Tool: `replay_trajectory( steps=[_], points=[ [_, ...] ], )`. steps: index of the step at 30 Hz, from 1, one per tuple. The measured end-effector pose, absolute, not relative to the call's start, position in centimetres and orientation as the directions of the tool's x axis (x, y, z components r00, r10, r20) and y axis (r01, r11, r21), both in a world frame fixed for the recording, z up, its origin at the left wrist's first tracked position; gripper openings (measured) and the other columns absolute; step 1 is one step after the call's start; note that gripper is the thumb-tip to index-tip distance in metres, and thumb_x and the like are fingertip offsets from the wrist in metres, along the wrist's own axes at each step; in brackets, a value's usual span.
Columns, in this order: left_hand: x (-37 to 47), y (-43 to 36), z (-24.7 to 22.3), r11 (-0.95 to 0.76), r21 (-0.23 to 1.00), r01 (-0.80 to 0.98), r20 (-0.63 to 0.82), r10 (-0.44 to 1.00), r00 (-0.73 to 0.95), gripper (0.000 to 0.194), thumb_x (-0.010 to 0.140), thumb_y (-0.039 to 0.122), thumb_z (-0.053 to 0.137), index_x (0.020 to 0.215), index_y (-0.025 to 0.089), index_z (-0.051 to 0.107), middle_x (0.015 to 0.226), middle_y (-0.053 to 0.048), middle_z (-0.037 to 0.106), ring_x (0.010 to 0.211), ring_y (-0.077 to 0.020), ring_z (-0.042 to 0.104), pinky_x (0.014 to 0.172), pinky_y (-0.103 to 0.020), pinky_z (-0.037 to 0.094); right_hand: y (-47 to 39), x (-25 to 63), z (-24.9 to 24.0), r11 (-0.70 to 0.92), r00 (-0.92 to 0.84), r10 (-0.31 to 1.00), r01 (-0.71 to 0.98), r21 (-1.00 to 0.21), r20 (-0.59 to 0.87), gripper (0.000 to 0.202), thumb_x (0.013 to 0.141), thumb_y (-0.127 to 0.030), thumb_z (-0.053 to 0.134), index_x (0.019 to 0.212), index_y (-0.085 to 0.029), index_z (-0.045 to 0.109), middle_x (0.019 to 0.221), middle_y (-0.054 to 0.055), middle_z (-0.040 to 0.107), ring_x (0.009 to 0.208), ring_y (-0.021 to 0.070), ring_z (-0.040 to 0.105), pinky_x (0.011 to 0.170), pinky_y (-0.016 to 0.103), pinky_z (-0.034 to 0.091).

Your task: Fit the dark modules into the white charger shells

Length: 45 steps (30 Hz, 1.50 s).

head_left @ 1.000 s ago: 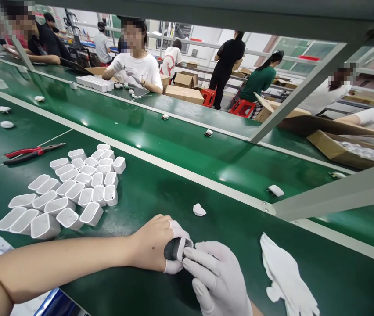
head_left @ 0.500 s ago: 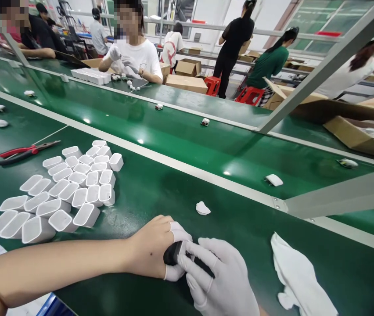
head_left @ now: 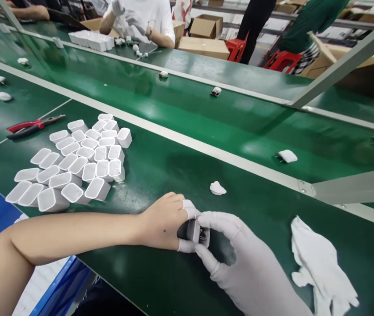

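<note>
My left hand [head_left: 170, 221], with white covers on its thumb and forefinger, is closed around a small boxy plastic housing [head_left: 206, 236]. Electronic parts show inside the housing's end that faces right, and a dark piece [head_left: 182, 230] sits within the left hand's grip; whether it belongs to the housing I cannot tell. My right hand [head_left: 236, 250], in a white glove, pinches the same housing between thumb and forefinger at its upper and lower edges. Left of the hands, several open white plastic housings [head_left: 75, 164] stand grouped on the green table.
Red-handled pliers [head_left: 35, 126] lie at far left. A crumpled white scrap [head_left: 217, 188] lies beyond my hands, a loose white glove [head_left: 318, 259] at right. Small white parts [head_left: 286, 156] sit on the green belt behind a metal rail [head_left: 174, 139]. A person [head_left: 137, 22] sits opposite.
The camera view has tilted downward. My right hand's fingers have opened from covering the housing to pinching its edges, so its inner parts now show.
</note>
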<state>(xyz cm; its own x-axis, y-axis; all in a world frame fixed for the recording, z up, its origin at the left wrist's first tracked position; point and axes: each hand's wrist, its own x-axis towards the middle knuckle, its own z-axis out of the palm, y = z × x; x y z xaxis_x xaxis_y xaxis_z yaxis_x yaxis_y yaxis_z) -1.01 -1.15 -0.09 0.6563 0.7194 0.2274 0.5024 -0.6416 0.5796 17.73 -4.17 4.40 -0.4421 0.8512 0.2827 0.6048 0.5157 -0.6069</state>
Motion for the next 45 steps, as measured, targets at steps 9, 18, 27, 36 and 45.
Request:
replay_trajectory(
  steps=[9,18,27,36,45],
  points=[
    [-1.1,-1.4,0.2,-0.635,0.574,0.518,0.213,0.726,0.654,0.038,0.078,0.047,0.067,0.104,0.020,0.063,0.092,-0.002,0.067,0.083,-0.0195,0.056,0.075,-0.032,0.036,-0.5,20.2,1.7,0.346,-0.162,0.898,0.834,-0.430,0.409,0.027,0.084,-0.022,0.052,0.105,-0.027,0.068,0.101,0.006,0.066,0.094,0.0263,0.061,0.080,0.044,0.051],
    [-1.0,-1.1,0.1,-0.683,0.496,0.536,0.241,0.702,0.671,0.031,0.077,0.046,0.067,0.084,0.016,0.061,0.080,-0.001,0.060,0.074,-0.0176,0.050,0.066,-0.032,0.034,-2.7,17.3,3.2,0.543,-0.395,0.840,0.612,-0.575,0.373,0.017,0.088,-0.019,0.062,0.101,-0.027,0.068,0.094,-0.002,0.069,0.083,0.0165,0.064,0.072,0.031,0.052],
    [-1.2,-1.2,0.2,-0.654,0.566,0.501,0.233,0.710,0.664,0.042,0.076,0.044,0.071,0.105,0.015,0.063,0.093,-0.003,0.066,0.081,-0.0183,0.054,0.074,-0.032,0.038,0.9,19.4,0.8,0.413,-0.188,0.846,0.823,-0.390,0.498,0.010,0.087,-0.023,0.064,0.086,-0.024,0.073,0.086,-0.001,0.074,0.078,0.0179,0.067,0.068,0.029,0.049],
    [-1.2,-1.2,0.2,-0.645,0.587,0.489,0.231,0.712,0.663,0.041,0.075,0.042,0.072,0.104,0.015,0.064,0.093,-0.003,0.067,0.081,-0.0192,0.054,0.074,-0.032,0.039,2.0,19.4,0.4,0.346,-0.392,0.873,0.917,0.198,0.289,0.031,0.087,-0.023,0.047,0.102,-0.023,0.074,0.090,0.003,0.073,0.070,0.0256,0.062,0.055,0.034,0.030],
    [-1.2,-1.3,0.3,-0.640,0.584,0.500,0.210,0.714,0.668,0.042,0.076,0.044,0.071,0.106,0.016,0.063,0.094,-0.003,0.067,0.083,-0.0195,0.055,0.076,-0.032,0.039,0.5,21.2,0.1,0.399,-0.199,0.823,0.870,-0.291,0.533,0.029,0.087,-0.026,0.056,0.113,-0.019,0.067,0.105,0.008,0.069,0.091,0.0260,0.063,0.078,0.038,0.048]
  ],
)
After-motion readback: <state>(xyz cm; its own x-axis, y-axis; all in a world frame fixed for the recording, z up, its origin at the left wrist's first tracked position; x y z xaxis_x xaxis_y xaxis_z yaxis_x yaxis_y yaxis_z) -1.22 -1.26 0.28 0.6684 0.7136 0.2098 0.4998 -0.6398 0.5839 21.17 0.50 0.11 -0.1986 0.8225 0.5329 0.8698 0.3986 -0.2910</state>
